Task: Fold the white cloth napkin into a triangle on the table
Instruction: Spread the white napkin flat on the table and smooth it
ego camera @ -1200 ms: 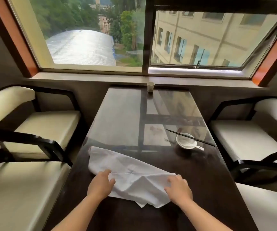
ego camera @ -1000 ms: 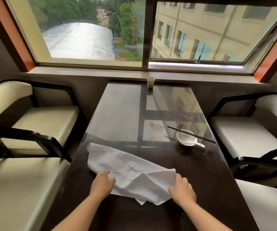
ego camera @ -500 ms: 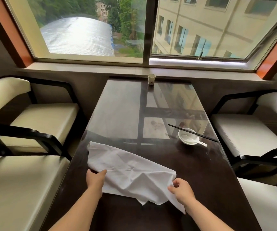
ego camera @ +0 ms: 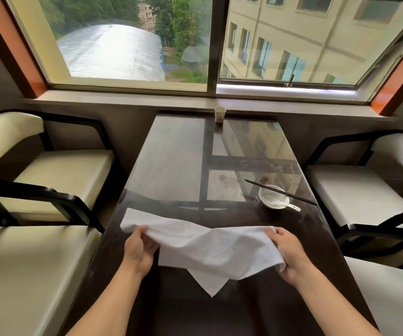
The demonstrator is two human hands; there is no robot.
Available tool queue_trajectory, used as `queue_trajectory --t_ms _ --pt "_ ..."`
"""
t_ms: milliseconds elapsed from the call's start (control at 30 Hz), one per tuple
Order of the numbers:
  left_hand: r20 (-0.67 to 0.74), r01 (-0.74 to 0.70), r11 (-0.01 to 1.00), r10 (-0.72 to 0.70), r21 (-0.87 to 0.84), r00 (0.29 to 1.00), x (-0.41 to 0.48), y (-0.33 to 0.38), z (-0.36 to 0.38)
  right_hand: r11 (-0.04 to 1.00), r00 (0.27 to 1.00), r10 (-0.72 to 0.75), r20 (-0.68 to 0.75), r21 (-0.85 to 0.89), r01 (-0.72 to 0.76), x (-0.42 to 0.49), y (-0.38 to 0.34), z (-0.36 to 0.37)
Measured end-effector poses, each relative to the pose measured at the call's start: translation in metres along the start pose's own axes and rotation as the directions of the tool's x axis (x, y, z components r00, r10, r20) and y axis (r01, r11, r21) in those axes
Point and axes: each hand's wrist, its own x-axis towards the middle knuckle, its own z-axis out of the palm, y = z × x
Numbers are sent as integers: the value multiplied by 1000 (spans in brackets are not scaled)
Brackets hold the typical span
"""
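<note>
The white cloth napkin [ego camera: 210, 248] is stretched between both hands over the near part of the dark glossy table [ego camera: 171, 166]. My left hand [ego camera: 138, 248] pinches its left edge, with the far-left corner still resting on the table. My right hand [ego camera: 285, 251] grips the right edge, fingers curled around the cloth. The middle sags a little, and one pointed corner hangs down toward me. The cloth looks blurred from motion.
A white bowl with a spoon [ego camera: 274, 200] sits at the right, black chopsticks [ego camera: 280, 192] laid across it. A small paper cup [ego camera: 220, 114] stands at the far edge by the window sill. Cream-cushioned chairs [ego camera: 57, 175] flank the table on both sides [ego camera: 355, 190].
Both hands have closed on the napkin's side edges and lifted it off the table, pulling it wider. Earlier it lay crumpled flat under my palms.
</note>
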Motion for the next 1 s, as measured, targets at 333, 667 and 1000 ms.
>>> queue_trajectory --t_ms 333,667,1000 --pt "130 41 999 -39 -10 991 -16 -2 -2 938 979 173 104 285 -196 -5 -5 -2" --pt "156 -112 643 -11 758 988 -30 -17 -40 943 969 220 110 229 -240 -13 17 -29" --pt "49 -77 403 80 912 996 -47 0 -122 569 944 329 -4 -797 -202 -44 106 -50"
